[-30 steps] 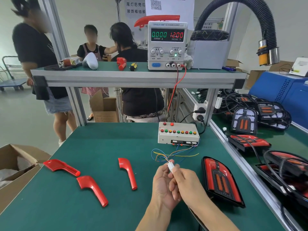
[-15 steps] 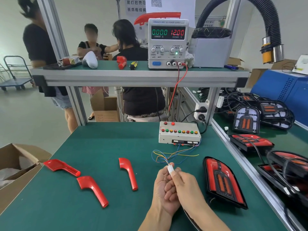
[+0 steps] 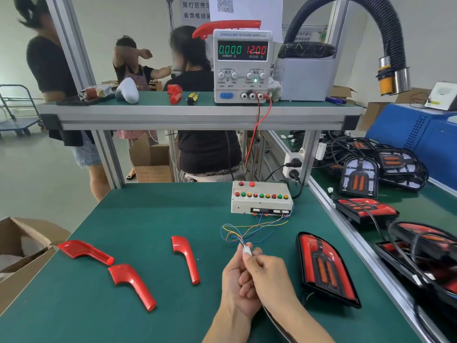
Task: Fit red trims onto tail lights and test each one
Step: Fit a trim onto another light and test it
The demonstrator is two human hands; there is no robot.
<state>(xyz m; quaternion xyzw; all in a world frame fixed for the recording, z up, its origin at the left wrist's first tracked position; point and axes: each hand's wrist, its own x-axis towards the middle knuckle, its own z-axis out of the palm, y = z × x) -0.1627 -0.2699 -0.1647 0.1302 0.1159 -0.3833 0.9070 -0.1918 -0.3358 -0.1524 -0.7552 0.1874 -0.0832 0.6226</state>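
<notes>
Both hands meet low at the middle of the green bench mat [image 3: 148,219]; the left hand [image 3: 236,285] and the right hand [image 3: 269,278] have their fingers curled together around a small white connector [image 3: 246,250], pinching it between fingertips so that only its white tip shows above them; thin coloured wires [image 3: 249,230] run from that connector in loose loops up to the front edge of a pale test box [image 3: 261,199] with a row of red, green and amber buttons, which stands farther back on the mat; a black cable passes under the right wrist toward the bottom edge of the view; just right of the hands, not touched by them, a tail light [image 3: 326,269] with a red lens and two orange bars lies flat on the mat near the bench's right rail; three loose red trims lie to the left of the hands, well apart from the lamp: one [image 3: 186,258] nearest the hands, one [image 3: 132,284] lower and farther left, one [image 3: 85,252] close to the mat's left edge; on the shelf above, a DC power supply [image 3: 242,66] reads 0.000 and 12.00, with red and black leads dropping from its terminals; more tail lights [image 3: 366,210] with tangled cables sit on the neighbouring bench to the right; a cardboard box [image 3: 27,258] stands open at the left.
</notes>
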